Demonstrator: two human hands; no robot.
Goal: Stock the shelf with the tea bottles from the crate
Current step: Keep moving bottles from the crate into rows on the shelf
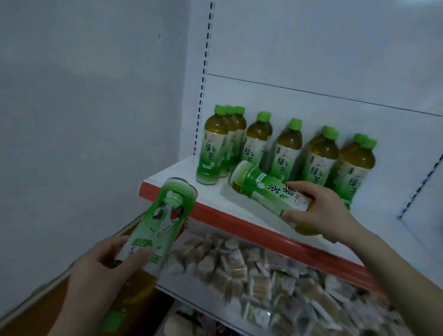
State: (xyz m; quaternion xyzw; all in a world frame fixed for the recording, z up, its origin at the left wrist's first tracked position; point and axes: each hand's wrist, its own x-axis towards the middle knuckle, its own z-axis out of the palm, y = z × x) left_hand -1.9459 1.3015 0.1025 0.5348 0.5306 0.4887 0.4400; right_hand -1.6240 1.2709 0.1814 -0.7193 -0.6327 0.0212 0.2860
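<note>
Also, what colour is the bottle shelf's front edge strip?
Red-orange: the white shelf's front edge strip shows best in the head view.

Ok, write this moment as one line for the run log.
left hand: grips left bottle, near shelf edge | right hand: grips right bottle, tilted over shelf | standing bottles: upright at shelf back | stage: placing

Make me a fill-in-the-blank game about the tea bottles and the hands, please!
1. The standing bottles on the shelf have ____ caps.
2. The left hand and the right hand each grip ____ bottle.
3. The held bottle nearer the standing bottles is in the ____ hand.
Missing words: green; one; right.
</note>
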